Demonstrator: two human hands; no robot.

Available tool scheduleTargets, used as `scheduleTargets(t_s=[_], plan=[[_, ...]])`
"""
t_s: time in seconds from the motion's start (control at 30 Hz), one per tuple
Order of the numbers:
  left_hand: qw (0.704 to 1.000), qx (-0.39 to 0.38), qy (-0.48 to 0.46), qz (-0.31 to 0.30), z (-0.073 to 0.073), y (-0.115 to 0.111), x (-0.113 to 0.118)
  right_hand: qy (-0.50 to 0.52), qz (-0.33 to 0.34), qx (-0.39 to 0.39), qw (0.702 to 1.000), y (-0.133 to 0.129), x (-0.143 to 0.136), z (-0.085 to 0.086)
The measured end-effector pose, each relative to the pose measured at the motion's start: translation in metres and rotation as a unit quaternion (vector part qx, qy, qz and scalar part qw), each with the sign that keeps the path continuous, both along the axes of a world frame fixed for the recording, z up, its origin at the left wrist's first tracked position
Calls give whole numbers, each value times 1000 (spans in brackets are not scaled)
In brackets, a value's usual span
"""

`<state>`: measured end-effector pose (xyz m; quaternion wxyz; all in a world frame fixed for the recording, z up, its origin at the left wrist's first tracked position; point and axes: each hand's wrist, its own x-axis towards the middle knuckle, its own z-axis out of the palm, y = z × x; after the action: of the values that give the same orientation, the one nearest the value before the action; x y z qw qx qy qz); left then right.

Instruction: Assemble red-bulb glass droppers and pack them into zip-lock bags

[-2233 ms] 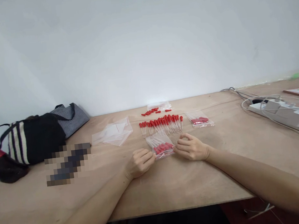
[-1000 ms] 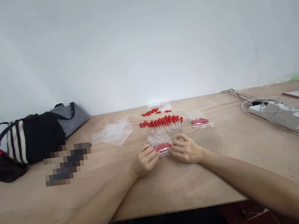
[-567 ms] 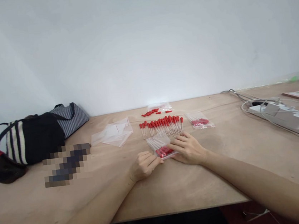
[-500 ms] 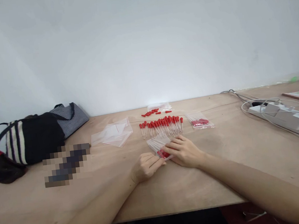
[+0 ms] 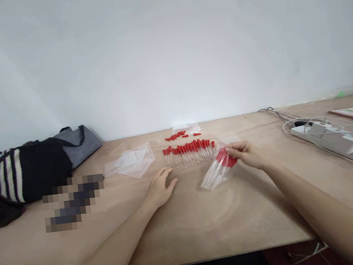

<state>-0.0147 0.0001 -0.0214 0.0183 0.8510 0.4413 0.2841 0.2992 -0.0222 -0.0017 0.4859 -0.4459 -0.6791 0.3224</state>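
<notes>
My right hand (image 5: 245,153) pinches the top end of a clear zip-lock bag of droppers (image 5: 216,171). Red bulbs fill the bag's upper end and the clear tubes slant down to the left. With fingers apart and holding nothing, my left hand (image 5: 161,188) rests near the table, just in front of a row of loose glass droppers with red bulbs (image 5: 191,148). Flat plastic bags (image 5: 131,161) lie beyond it to the left. Another clear bag (image 5: 230,139) on the table is mostly hidden behind my right hand.
Loose red rubber bulbs (image 5: 177,136) and a clear bag (image 5: 191,128) lie near the wall. On the left are a black striped bag (image 5: 40,167), a dark bottle (image 5: 0,205) and a pixelated object (image 5: 76,203). A power strip (image 5: 333,136) with cables occupies the right.
My right hand has lifted the bag of droppers off the table and carried it right. My left hand has let go of the bag, moved slightly left and opened.
</notes>
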Motion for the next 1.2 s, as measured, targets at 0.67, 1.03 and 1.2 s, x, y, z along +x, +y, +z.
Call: scheduleTargets(t_s=[0.67,1.03,1.2], plan=[[998,-43,37,-29,-5,3,-3,-315,-177,201,911,64,67,-50],[999,4,33,-23,-7,5,-1,-361,-191,265,874,32,10,-39],[997,57,35,48,-1,17,1,-356,-259,221,870,32,-55,-43]])
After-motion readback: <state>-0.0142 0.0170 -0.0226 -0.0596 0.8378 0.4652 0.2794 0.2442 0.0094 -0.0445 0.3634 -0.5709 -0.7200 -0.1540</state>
